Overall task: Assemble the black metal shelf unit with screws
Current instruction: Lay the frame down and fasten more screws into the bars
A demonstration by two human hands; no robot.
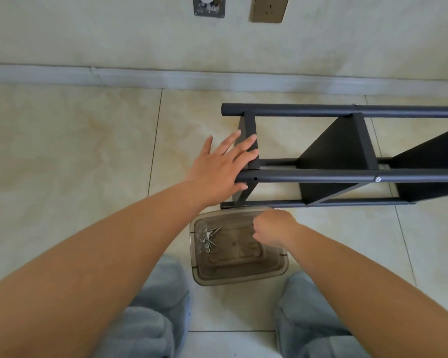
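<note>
Nearest to me, at 6 o'clock, are my knees in grey trousers (153, 306) on the tiled floor (62, 138). Just beyond them lies the clear plastic tray (243, 276), with the loose screws (208, 237) and washers gathered in its corner at 9 o'clock. My right hand (273, 228) hangs over the tray's far side at 3 o'clock, fingers curled under; I cannot tell if it already pinches a screw. Farther, at 12 o'clock, my left hand (224, 165) lies flat with fingers wide and straight against the end panel of the black metal shelf unit (347, 161), which lies on its side and runs away toward 3 o'clock, near the wall. On the near tube (321, 176) one hole (255, 179) beside my left thumb is empty, while a fitted screw head (378, 179) shows farther along. I think the step is to fill this hole: I should press the panel steady, line its hole with the tube's, and start the screw straight by fingers before tightening.
</note>
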